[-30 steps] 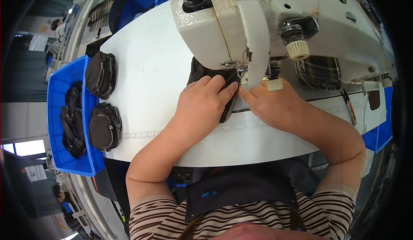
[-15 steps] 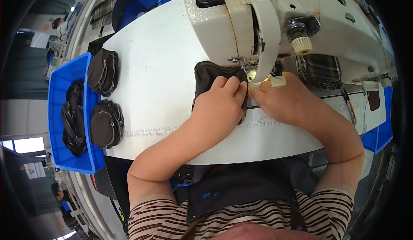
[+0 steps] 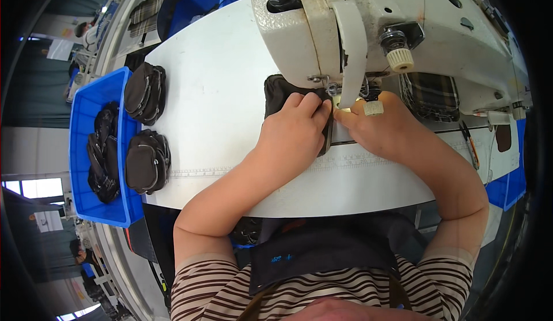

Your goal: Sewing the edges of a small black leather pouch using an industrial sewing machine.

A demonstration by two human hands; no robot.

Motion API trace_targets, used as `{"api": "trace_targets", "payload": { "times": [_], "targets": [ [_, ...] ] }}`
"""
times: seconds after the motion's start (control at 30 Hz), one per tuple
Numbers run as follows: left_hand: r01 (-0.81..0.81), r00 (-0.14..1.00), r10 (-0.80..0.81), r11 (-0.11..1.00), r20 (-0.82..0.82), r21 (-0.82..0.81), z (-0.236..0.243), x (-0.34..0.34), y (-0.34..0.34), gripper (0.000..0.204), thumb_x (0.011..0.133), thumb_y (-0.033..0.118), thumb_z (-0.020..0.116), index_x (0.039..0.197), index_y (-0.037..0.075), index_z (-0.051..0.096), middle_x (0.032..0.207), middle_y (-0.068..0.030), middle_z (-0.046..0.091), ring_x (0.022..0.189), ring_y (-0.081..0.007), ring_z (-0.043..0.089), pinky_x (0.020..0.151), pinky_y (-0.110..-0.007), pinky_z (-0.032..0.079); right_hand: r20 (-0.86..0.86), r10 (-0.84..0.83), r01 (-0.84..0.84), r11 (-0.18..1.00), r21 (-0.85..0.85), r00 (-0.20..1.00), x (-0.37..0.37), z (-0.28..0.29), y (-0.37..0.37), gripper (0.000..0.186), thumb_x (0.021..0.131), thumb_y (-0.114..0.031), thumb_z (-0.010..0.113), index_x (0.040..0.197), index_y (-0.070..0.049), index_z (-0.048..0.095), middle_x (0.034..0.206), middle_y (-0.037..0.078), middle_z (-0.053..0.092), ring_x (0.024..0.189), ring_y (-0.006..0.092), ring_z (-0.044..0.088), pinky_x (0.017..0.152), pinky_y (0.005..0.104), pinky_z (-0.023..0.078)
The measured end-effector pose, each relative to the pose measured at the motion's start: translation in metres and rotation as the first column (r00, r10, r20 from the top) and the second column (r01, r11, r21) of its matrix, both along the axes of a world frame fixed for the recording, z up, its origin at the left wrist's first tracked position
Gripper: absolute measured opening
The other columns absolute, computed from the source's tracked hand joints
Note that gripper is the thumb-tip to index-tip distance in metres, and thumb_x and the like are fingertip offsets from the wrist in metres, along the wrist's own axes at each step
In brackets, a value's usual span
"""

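A dark brown fabric pouch lies at the needle area of a white sewing machine, its right edge beside the presser foot. My left hand rests over the pouch with bent fingers gripping it, its fingertips close to that edge. Just right of the needle, my right hand is closed in a pinch against the pouch's edge. What lies between those fingertips is hidden. A yellowish light shines by the needle.
Two finished-looking brown pouches sit at the table's left edge, beside a blue bin holding dark pieces. Plaid fabric lies under the machine arm. Orange-and-black snips lie at right. A ruler strip crosses the white table.
The pouch has slid slightly away from me at the needle, and my left hand has moved a little with it. My right hand stays by the needle. The whole view has shifted slightly.
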State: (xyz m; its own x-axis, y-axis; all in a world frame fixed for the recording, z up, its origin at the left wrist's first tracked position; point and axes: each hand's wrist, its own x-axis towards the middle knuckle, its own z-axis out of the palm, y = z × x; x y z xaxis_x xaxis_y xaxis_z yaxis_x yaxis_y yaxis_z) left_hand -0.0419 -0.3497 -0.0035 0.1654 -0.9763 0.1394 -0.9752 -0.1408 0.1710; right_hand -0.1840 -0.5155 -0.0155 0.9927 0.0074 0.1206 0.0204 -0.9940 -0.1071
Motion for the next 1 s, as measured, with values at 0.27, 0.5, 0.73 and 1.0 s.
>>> {"api": "trace_targets", "payload": {
  "times": [0.27, 0.5, 0.73, 1.0],
  "targets": [
    [0.008, 1.0, -0.012, 0.989, -0.026, -0.148, -0.007, 0.009, 0.002, 0.04, 0.083, 0.006, 0.069, 0.123, 0.01, 0.071, 0.123, -0.0034, 0.07, 0.108, -0.0264, 0.068, 0.083, -0.037, 0.059, -0.001, -0.033, 0.033, 0.996, -0.085, 0.999, 0.0, -0.003, 0.004, 0.03, 0.093, -0.016, 0.061, 0.12, -0.015, 0.073, 0.074, 0.009, 0.068, 0.069, 0.0299, 0.07, 0.06, 0.0429, 0.055],
    [0.055, 0.995, -0.068, 0.986, -0.075, -0.16, -0.005, 0.019, 0.001, 0.035, 0.082, 0.005, 0.072, 0.116, 0.014, 0.075, 0.12, -0.0035, 0.073, 0.102, -0.0258, 0.071, 0.082, -0.038, 0.059, 0.066, 0.217, -0.216, 0.976, -0.025, 0.974, -0.003, -0.008, 0.01, 0.029, 0.093, -0.017, 0.061, 0.119, -0.012, 0.073, 0.073, 0.005, 0.067, 0.065, 0.0253, 0.069, 0.055, 0.0408, 0.052],
    [0.07, 0.993, -0.081, 0.989, -0.081, -0.133, -0.006, 0.022, -0.001, 0.031, 0.083, 0.003, 0.069, 0.112, 0.012, 0.074, 0.114, -0.0045, 0.075, 0.092, -0.0262, 0.073, 0.072, -0.038, 0.059, 0.002, 0.18, -0.18, 0.984, -0.014, 0.984, -0.003, -0.006, 0.007, 0.024, 0.097, -0.016, 0.058, 0.114, -0.009, 0.074, 0.067, 0.006, 0.066, 0.062, 0.0263, 0.068, 0.055, 0.0408, 0.053],
    [0.07, 0.995, -0.081, 0.98, -0.056, -0.185, -0.009, 0.016, -0.002, 0.025, 0.083, 0.003, 0.071, 0.107, 0.01, 0.074, 0.109, -0.0046, 0.076, 0.09, -0.0252, 0.074, 0.071, -0.037, 0.059, -0.042, 0.203, -0.203, 0.979, 0.017, 0.978, -0.008, 0.002, 0.009, 0.025, 0.099, -0.015, 0.057, 0.115, -0.004, 0.073, 0.066, 0.008, 0.066, 0.06, 0.028, 0.068, 0.054, 0.0423, 0.053]
  ]
}}
